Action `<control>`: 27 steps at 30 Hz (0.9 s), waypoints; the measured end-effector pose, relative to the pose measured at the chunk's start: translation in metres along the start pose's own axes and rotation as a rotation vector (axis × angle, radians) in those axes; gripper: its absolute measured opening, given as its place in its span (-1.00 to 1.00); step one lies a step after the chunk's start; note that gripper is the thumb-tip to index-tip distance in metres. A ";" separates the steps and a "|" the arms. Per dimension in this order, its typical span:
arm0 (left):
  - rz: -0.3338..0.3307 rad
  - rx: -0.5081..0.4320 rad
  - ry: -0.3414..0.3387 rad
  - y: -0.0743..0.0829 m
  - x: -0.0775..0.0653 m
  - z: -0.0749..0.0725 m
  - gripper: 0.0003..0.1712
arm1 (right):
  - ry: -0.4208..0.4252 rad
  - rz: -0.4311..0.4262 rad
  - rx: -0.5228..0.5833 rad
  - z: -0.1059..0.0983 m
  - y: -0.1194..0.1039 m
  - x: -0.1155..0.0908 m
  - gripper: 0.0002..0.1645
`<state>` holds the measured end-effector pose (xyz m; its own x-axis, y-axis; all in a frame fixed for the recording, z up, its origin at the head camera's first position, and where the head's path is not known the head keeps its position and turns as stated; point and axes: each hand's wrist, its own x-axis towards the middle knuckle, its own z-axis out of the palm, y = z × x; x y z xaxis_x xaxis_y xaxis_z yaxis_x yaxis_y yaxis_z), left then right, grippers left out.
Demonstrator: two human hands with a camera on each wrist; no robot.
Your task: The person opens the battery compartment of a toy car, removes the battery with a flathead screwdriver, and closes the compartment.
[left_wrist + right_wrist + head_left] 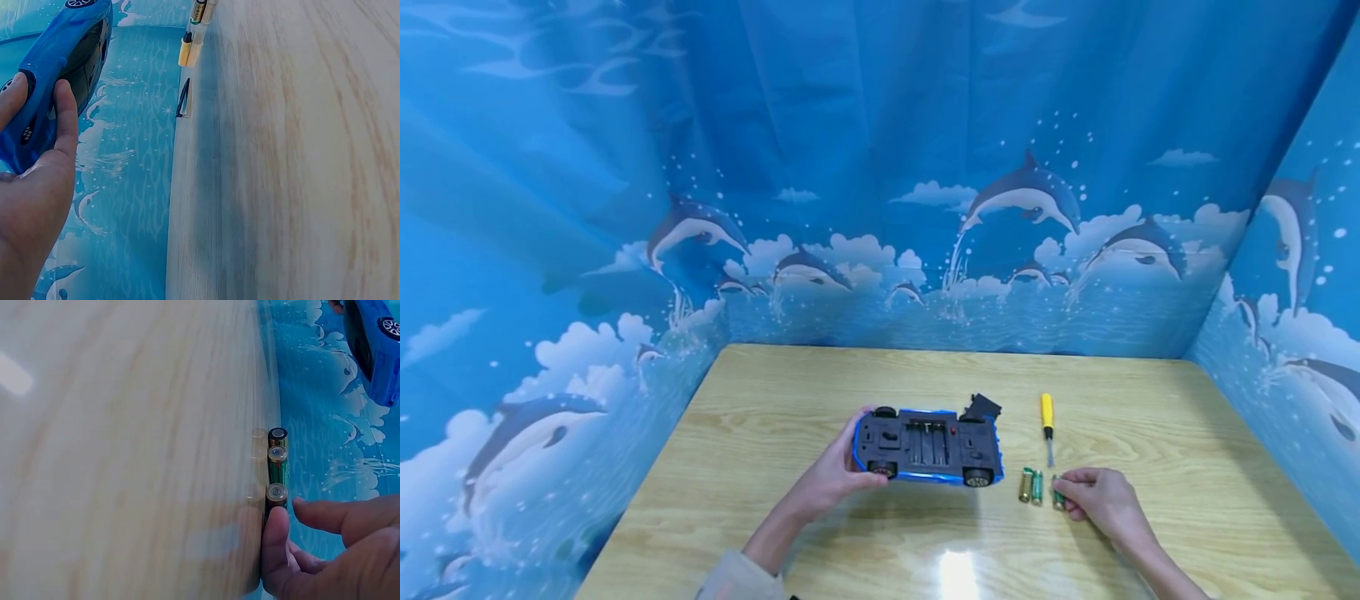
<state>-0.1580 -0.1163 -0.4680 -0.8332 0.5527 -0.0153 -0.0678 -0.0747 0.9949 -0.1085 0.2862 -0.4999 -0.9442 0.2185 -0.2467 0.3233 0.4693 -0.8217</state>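
Note:
In the head view my left hand (833,482) grips the rear or front end of a blue toy car (977,446), held above the table with its black underside toward me. An uncovered battery compartment (927,443) shows bare slots. The left wrist view shows thumb and finger on either side of the car's blue body (53,47). My right hand (1105,500) pinches a green battery (1057,493) on the table. Beside it are a green battery (1037,488) and a gold-and-green battery (1026,485). The right wrist view shows the fingertips around the nearest battery (277,492).
A screwdriver (1047,417) with a yellow handle lies behind the batteries. A flat black piece (983,407), partly hidden by the car, shows beyond it. The wooden table (760,400) meets a blue dolphin-printed curtain (850,167) at its far edge.

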 end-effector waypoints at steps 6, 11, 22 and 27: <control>0.008 -0.006 -0.012 0.001 0.000 0.000 0.20 | -0.008 0.001 0.022 -0.001 0.000 0.000 -0.62; 0.017 -0.006 -0.018 0.001 -0.001 0.000 0.19 | -0.023 0.008 0.043 -0.003 0.000 0.000 -0.58; 0.017 -0.008 -0.005 0.000 -0.003 -0.003 0.17 | -0.001 -0.067 -0.032 -0.018 -0.013 0.005 -0.36; 0.016 0.010 0.009 0.002 -0.004 -0.004 0.17 | 0.068 -0.161 -0.140 -0.021 -0.024 0.012 -0.39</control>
<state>-0.1565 -0.1222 -0.4666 -0.8393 0.5436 0.0000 -0.0488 -0.0753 0.9960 -0.1265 0.2962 -0.4726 -0.9793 0.1862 -0.0792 0.1792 0.6159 -0.7672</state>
